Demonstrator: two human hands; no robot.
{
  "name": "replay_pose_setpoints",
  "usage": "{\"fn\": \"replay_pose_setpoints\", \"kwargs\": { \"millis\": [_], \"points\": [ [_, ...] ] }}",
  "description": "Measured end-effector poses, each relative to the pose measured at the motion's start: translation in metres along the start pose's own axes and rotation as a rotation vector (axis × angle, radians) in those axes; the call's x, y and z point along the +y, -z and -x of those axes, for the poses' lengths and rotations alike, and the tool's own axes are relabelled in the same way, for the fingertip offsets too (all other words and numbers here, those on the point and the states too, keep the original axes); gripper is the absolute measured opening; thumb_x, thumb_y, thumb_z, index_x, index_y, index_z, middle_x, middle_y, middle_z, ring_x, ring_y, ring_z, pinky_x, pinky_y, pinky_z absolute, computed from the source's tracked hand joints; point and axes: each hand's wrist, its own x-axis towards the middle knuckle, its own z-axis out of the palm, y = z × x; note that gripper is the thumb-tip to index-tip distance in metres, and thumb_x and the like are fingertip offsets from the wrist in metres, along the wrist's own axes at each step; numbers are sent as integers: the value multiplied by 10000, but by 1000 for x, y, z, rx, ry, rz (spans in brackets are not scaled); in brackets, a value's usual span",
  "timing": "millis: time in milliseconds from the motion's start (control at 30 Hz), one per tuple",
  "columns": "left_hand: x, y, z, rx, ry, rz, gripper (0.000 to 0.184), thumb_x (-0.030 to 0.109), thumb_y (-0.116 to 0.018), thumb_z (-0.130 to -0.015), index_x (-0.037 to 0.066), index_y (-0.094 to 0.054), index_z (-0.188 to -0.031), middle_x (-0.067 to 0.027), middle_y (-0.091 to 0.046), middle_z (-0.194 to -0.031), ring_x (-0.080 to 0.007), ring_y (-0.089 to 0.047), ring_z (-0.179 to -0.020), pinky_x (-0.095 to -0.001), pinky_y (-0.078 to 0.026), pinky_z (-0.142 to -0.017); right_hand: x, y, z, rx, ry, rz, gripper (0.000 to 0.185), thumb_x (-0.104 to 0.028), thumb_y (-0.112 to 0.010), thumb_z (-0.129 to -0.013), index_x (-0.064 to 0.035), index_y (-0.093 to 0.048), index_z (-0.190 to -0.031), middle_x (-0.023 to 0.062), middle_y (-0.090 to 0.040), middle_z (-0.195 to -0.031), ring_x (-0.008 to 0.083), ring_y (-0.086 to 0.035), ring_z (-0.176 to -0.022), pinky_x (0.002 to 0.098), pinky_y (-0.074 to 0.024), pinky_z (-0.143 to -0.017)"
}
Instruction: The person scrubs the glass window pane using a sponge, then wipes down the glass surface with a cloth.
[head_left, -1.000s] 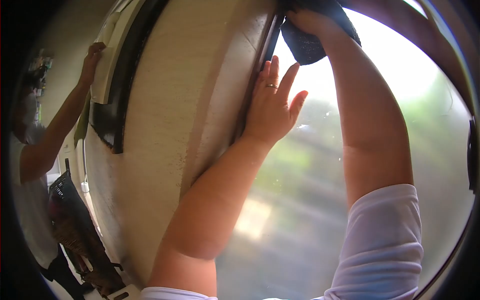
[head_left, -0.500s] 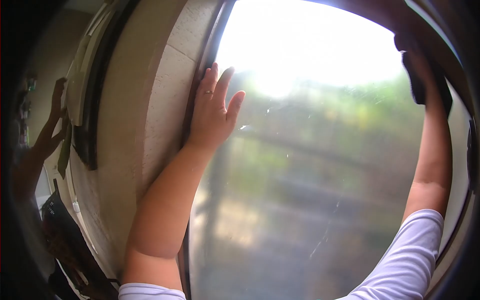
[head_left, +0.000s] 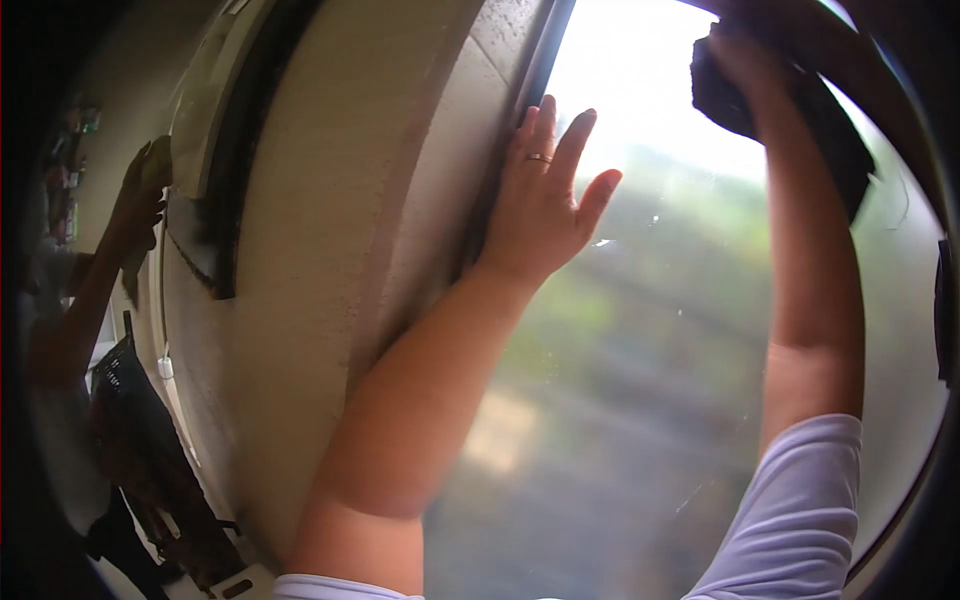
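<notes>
My left hand [head_left: 545, 200], with a ring on one finger, rests with spread fingers against the left edge of the window frame [head_left: 487, 205] and the glass beside it. It holds nothing. Up at the top right, my right hand [head_left: 745, 62] presses a dark cloth [head_left: 725, 95] to the upper part of the window pane [head_left: 640, 400]. Part of the cloth hangs behind my forearm. My right fingers are partly lost against the dark cloth and frame.
A pale wall [head_left: 310, 200] runs along the left of the window. Beyond it at the far left, another person's raised arm [head_left: 95, 270] holds a cloth near a dark-edged frame. A dark basket-like object [head_left: 140, 420] stands below.
My right hand and the cloth swept right along the top of the window, then came partway back left. My left hand stays on the frame edge. The camera view swung and returned.
</notes>
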Motion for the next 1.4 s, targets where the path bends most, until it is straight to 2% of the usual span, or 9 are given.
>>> {"fn": "replay_pose_setpoints", "kwargs": {
  "millis": [200, 567, 600, 633, 700, 800, 900, 1267, 1400],
  "points": [
    [3, 0, 3, -22, 28, -11, 522, 385, -495, -866, 91, -380, -1282, -290, -279, -1341, -430, -287, -1236, -461, -277, -999, -115, -8, -31, -187, 13, -207, 297, -85, -441, -850, -1, -493, -1129, 185, -534, -1079, 263, -531, -999, 372, -430, -874],
    [-1, 6, 0, 79, 81, 157, 606, 367, -490, -871, 10, -279, -1314, -305, -113, -1385, -429, -201, -1269, -439, -223, -1032, -136, 67, -9, -410, -41, -513, 305, -71, -424, -869, 9, -467, -1159, 194, -521, -1101, 271, -528, -1006, 370, -428, -884],
    [-1, 7, -1, 121, 85, 237, 615, 383, -481, -872, 5, -279, -1312, -301, -125, -1383, -420, -201, -1272, -435, -211, -1037, -98, 3, -1, -498, 384, -334, 437, -320, -434, -865, -39, -418, -1199, 103, -483, -1199, 225, -473, -1082, 334, -388, -890],
    [0, 6, -1, 163, 91, 319, 625, 400, -472, -873, 0, -278, -1311, -296, -137, -1381, -411, -201, -1274, -432, -198, -1042, -106, 12, 28, -288, 500, -314, 385, -249, -473, -841, -36, -456, -1161, 89, -533, -1102, 203, -526, -982, 327, -443, -786],
    [1, 8, -8, 195, 56, 378, 627, 433, -439, -878, 8, -284, -1313, -279, -167, -1379, -394, -213, -1275, -426, -201, -1041, -109, 64, 97, -482, 345, -518, 272, -229, -546, -772, -74, -575, -994, 133, -602, -903, 253, -568, -896, 336, -453, -758],
    [0, 13, -14, 184, 77, 194, 562, 417, -398, -899, 0, -348, -1272, -241, -327, -1318, -353, -290, -1250, -405, -231, -1028, -107, 71, 133, -594, 536, -919, 272, -223, -544, -781, -74, -571, -1007, 121, -600, -914, 240, -568, -890, 331, -455, -752],
    [3, 17, -23, 224, 123, 296, 517, 385, -393, -908, -9, -382, -1243, -219, -383, -1279, -328, -358, -1202, -386, -263, -1011, -97, 58, 86, -636, 338, -1214, 273, -217, -542, -789, -73, -568, -1019, 110, -598, -925, 226, -567, -884, 325, -456, -745],
    [2, 10, -21, 319, 109, 467, 486, 356, -455, -880, 3, -395, -1209, -287, -381, -1226, -419, -375, -1135, -426, -313, -962, -145, 41, -10, -675, 160, -173, 275, -195, -535, -820, -69, -555, -1064, 67, -591, -965, 175, -566, -863, 306, -462, -722],
    [-7, 6, -23, 400, 72, 439, 508, 385, -421, -903, -4, -386, -1227, -186, -422, -1226, -283, -386, -1164, -357, -268, -999, -138, 29, 118, -881, -6, -1102, 445, -259, -536, -832, 10, -451, -1177, 165, -501, -1163, 258, -484, -1090, 329, -393, -911]
  ]
}}
